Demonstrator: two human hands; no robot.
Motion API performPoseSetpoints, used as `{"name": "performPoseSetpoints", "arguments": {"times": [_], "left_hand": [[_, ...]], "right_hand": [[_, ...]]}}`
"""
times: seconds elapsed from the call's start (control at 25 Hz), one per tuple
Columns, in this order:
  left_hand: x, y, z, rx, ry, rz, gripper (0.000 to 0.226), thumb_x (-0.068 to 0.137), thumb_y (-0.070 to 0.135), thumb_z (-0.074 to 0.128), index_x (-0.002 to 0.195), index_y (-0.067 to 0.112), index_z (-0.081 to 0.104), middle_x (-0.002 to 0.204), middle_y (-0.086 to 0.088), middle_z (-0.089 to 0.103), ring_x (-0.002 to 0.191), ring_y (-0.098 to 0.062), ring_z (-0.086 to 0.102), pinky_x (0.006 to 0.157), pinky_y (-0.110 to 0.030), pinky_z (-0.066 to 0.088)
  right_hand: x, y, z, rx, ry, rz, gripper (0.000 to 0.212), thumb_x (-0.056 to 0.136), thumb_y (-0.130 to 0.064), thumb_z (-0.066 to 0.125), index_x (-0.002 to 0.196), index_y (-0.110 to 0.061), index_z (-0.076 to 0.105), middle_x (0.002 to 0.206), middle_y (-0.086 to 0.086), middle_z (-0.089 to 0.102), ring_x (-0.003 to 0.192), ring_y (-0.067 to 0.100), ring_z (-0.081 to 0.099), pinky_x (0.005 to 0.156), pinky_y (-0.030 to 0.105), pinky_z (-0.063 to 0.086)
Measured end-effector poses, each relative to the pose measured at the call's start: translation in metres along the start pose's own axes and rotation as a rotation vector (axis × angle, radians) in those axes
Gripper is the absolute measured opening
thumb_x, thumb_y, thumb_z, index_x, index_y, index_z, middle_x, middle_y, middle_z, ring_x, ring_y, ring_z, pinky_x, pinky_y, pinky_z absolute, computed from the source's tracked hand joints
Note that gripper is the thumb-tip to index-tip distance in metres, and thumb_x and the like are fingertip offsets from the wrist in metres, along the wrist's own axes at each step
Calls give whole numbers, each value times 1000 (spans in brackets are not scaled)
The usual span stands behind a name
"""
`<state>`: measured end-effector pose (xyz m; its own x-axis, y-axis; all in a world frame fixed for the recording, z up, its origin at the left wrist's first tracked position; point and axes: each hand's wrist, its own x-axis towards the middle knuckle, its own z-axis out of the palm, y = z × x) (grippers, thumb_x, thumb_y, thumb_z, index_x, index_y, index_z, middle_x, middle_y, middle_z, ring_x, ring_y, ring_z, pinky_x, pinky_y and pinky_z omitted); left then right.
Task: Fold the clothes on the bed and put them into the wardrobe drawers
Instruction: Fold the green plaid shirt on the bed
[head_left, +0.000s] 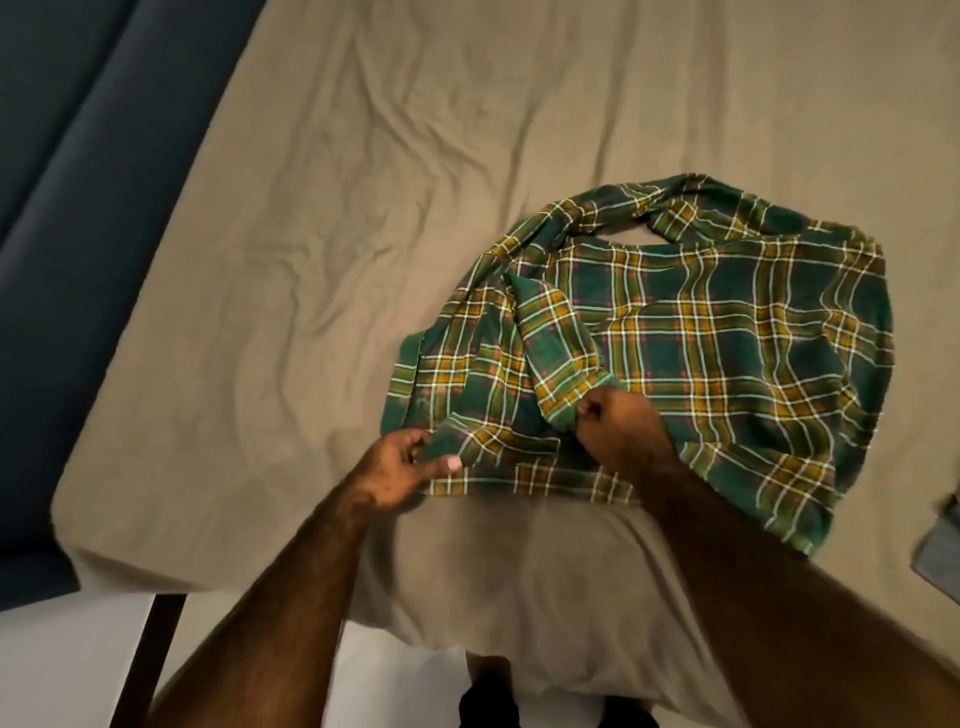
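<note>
One green-and-yellow plaid cotton shirt (701, 332), spread rumpled near the bed's near edge, right of centre; folding barely begun. Left hand (400, 467) pinches the hem's left corner between thumb and fingers. Right hand (618, 421) grips a turned-in sleeve or flap, fingers curled. Tan wrinkled bedsheet (363, 182) beneath. Grey cloth (943, 545) at the right edge, unfolded. Wardrobe drawers unseen; storing remains.
</note>
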<state>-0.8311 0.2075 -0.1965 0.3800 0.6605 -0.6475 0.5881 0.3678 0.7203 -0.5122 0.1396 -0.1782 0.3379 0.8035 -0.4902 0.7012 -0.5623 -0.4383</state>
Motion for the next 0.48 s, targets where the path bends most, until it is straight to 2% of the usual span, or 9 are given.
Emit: {"name": "performPoseSetpoints", "arguments": {"times": [0.08,0.16,0.24,0.28,0.36,0.4,0.48], "left_hand": [[-2,7,-3,91,-177,-51,25,82,21,91,101,12,80,90,4,80,75,-9,70,74,-31,57],[0,7,-3,86,-237,-60,28,82,0,87,106,12,78,89,10,79,76,-2,69,74,-22,54],[-4,5,3,105,-235,-68,37,80,-1,87,109,18,75,85,18,77,73,6,67,71,-15,53],[-6,4,6,130,-216,-63,38,77,11,91,109,24,75,85,21,76,73,7,67,72,-16,54],[-6,0,9,235,-180,-77,46,66,39,92,108,31,77,97,17,79,87,-2,73,85,-30,61],[-4,0,9,284,-155,-89,49,66,43,92,112,31,77,104,14,79,96,-8,74,93,-35,61],[-1,3,7,350,-76,-117,48,77,37,91,121,27,76,114,7,77,107,-18,73,100,-38,59]], "right_hand": [[2,-17,3,-11,-86,13,66,83,-76,59,113,-19,72,105,9,71,103,34,68,88,39,56],[6,-34,13,-19,-97,29,90,68,-98,51,105,-19,73,100,7,74,94,31,70,84,39,58],[4,-50,22,-28,-54,97,90,63,-102,53,91,-18,70,86,3,71,83,27,69,76,36,58],[3,-58,23,-42,-17,108,88,64,-101,53,90,-19,67,84,1,69,82,25,68,75,36,58],[5,-72,28,-50,63,92,79,74,-96,52,97,-22,62,88,-1,66,85,23,65,75,36,57],[8,-80,29,-50,87,78,73,79,-92,52,100,-23,61,90,0,65,86,24,64,76,36,56],[22,-96,37,-71,70,22,57,91,-75,55,104,-21,64,96,4,68,91,27,66,79,37,55]]}}
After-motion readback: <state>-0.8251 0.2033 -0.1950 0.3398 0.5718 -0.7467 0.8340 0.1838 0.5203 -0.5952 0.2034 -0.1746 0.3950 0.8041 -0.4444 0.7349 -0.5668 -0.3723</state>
